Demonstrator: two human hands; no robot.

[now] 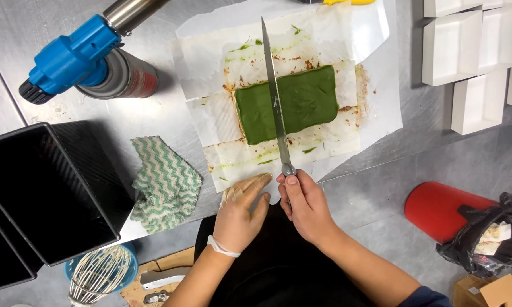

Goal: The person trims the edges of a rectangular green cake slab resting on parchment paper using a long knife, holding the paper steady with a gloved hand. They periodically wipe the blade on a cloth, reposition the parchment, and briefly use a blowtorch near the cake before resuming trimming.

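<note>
— What's the work surface?

— A brushed stainless steel table (170,111), seamed at the far left. A sheet of white parchment paper (381,108) lies at its middle, spreading toward the far edge.

— And to the left of that?

— A butane torch (91,59) with a blue head lies on its side at the far left. Nearer, a black loaf tin (51,193) sits at the left edge (a second one shows just behind it), and a green-and-white zigzag cloth (165,185) lies crumpled just beside it.

— On the right?

— White rectangular boxes (472,51), set close together at the far right.

blowtorch (82,54) and black tin (45,187) crowd left, white boxes (472,51) right
</note>
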